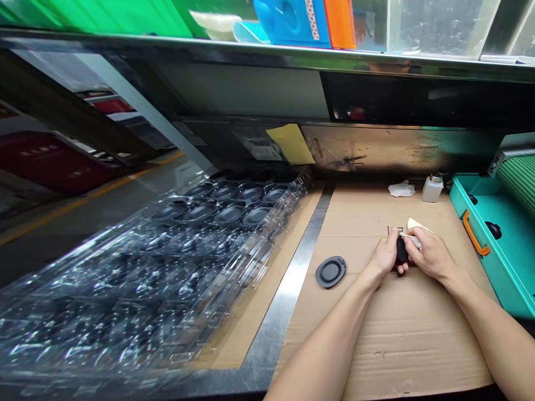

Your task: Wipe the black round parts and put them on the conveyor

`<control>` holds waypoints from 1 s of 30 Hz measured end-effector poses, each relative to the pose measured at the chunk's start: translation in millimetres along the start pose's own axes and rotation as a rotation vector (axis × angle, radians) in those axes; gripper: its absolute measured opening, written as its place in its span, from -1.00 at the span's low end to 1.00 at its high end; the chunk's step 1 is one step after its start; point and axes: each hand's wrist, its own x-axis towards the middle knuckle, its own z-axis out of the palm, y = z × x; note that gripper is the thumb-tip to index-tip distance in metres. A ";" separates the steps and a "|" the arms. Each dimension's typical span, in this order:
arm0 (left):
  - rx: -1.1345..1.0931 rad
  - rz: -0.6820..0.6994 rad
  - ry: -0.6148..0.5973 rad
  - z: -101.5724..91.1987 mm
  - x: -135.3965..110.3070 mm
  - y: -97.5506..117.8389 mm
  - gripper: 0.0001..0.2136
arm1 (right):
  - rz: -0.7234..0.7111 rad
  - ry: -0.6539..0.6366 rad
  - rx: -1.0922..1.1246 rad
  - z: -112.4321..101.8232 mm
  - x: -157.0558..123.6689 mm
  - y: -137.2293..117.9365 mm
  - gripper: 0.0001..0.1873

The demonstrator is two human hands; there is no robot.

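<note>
My left hand (pixel 388 255) is closed around a small black oval part (pixel 402 249), holding it above the cardboard. In my right hand (pixel 432 253) is a small white object, perhaps a cloth or swab (pixel 413 240), pinched against that part; its exact kind is hard to make out. A pale cream piece (pixel 418 224) shows just behind the right fingers. To the left of my hands, a dark grey oval cover (pixel 331 272) with a raised ring and a small tab lies flat on the cardboard (pixel 401 334).
Stacked clear plastic trays (pixel 175 250) fill the left, dark oval parts in their far pockets. A teal bin (pixel 507 250) with an orange handle stands at right, holding black parts. A white bottle (pixel 433 187) and crumpled white tissue (pixel 402 189) sit behind my hands. A shelf (pixel 251 47) crosses above.
</note>
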 end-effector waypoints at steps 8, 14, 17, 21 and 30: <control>0.166 0.007 -0.007 2.8 -1.8 2.7 -0.31 | -0.005 -0.006 -0.087 -3.5 0.2 1.5 -0.80; 0.265 0.003 -0.023 5.6 -5.3 6.3 -0.32 | 0.033 -0.090 -0.151 -13.1 1.1 -0.9 -0.78; 0.287 0.006 -0.025 5.4 -5.8 5.7 -0.32 | 0.005 -0.106 -0.140 -15.8 1.1 0.2 -0.78; 0.283 0.003 -0.028 6.4 -6.0 5.4 -0.32 | -0.016 -0.100 -0.104 -16.1 1.5 3.0 -0.79; -0.089 -0.352 -0.081 -1.9 -2.0 26.6 -0.42 | 0.128 -0.092 0.101 -16.4 4.8 10.6 -0.85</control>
